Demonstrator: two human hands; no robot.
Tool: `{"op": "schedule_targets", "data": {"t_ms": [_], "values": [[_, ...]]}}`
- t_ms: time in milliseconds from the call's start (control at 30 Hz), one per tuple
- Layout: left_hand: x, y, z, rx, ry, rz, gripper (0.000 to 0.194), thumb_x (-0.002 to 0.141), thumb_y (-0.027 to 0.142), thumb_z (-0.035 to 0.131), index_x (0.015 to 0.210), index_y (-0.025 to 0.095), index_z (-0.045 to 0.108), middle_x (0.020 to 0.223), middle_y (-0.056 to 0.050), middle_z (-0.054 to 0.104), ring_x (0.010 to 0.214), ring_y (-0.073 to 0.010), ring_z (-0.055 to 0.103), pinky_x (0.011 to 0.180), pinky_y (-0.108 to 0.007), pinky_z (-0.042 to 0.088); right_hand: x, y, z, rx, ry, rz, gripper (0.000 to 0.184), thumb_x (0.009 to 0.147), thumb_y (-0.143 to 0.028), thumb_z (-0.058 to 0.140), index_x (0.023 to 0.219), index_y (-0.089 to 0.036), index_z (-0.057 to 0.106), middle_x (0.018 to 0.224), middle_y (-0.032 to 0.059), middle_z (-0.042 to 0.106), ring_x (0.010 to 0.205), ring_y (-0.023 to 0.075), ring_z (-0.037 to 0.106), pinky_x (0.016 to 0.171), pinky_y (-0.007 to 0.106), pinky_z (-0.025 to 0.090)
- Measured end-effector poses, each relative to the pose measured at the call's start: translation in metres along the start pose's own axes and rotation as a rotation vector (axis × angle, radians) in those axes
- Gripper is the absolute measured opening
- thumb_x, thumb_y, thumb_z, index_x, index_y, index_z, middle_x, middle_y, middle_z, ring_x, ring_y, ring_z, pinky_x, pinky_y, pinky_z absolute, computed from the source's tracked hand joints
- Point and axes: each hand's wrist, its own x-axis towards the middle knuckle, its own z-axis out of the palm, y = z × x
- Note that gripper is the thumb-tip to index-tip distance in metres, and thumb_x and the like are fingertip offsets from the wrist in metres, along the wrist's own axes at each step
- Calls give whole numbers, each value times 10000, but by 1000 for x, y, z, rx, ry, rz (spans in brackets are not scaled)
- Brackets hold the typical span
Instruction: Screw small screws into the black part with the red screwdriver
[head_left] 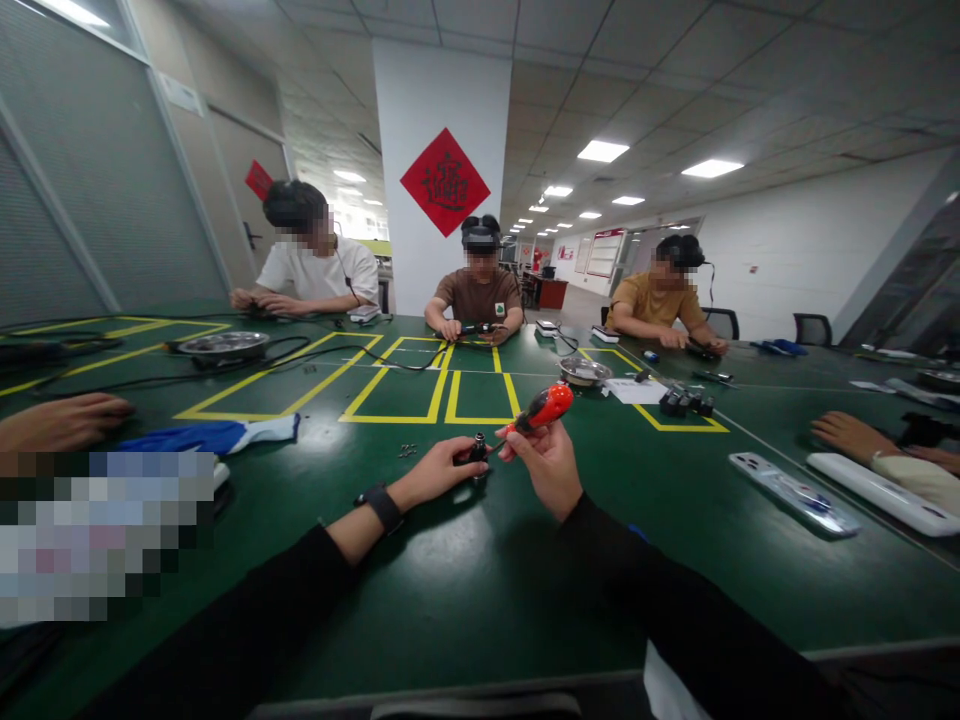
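Observation:
My right hand is wrapped round a red and black screwdriver, its handle tilted up to the right and its shaft pointing left. The tip reaches close to a small black part with a metal top; whether it touches, I cannot tell. My left hand, with a dark band on the wrist, grips that black part at the table surface. Several tiny screws lie just beyond my left hand.
Blue and white gloves and a metal bowl lie to the left. On the right are a phone, a long white case, black blocks and another metal bowl. Co-workers sit across and on both sides of the green table.

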Motion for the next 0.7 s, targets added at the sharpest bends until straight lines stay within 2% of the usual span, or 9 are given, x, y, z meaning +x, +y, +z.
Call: {"op": "schedule_targets", "data": {"t_ms": [133,333,433,567,700], "values": [[0,2,-1,5,12,-4,309,755,414,581,876,135,633,742,-3,573,691,-144,496,646,-247,388,2,-2,-1,3,22,45,279,697,-294,695,847,-178,490,724,0,640,500,95,584,499,231,494],[-1,3,0,60,22,11,296,761,422,572,824,138,625,707,15,531,652,-124,457,599,-227,355,4,0,-4,154,-50,72,380,783,-304,593,1126,-227,449,886,7,641,609,98,617,602,266,535],[0,2,0,58,22,8,296,754,420,580,830,138,625,695,20,513,638,-119,446,587,-224,346,5,3,-6,110,-43,72,342,766,-295,616,1069,-196,493,897,24,653,573,93,611,569,249,525],[0,1,0,29,15,-7,317,745,427,583,857,134,632,714,7,539,668,-133,472,614,-233,367,6,5,-7,46,30,51,309,712,-264,683,918,-191,465,743,-7,664,534,105,613,547,241,516],[0,2,0,30,30,-32,327,728,438,591,854,138,634,713,3,556,677,-142,479,621,-242,380,5,2,-6,93,-42,64,330,772,-284,617,1049,-212,452,822,-4,655,604,102,622,618,261,522]]}}
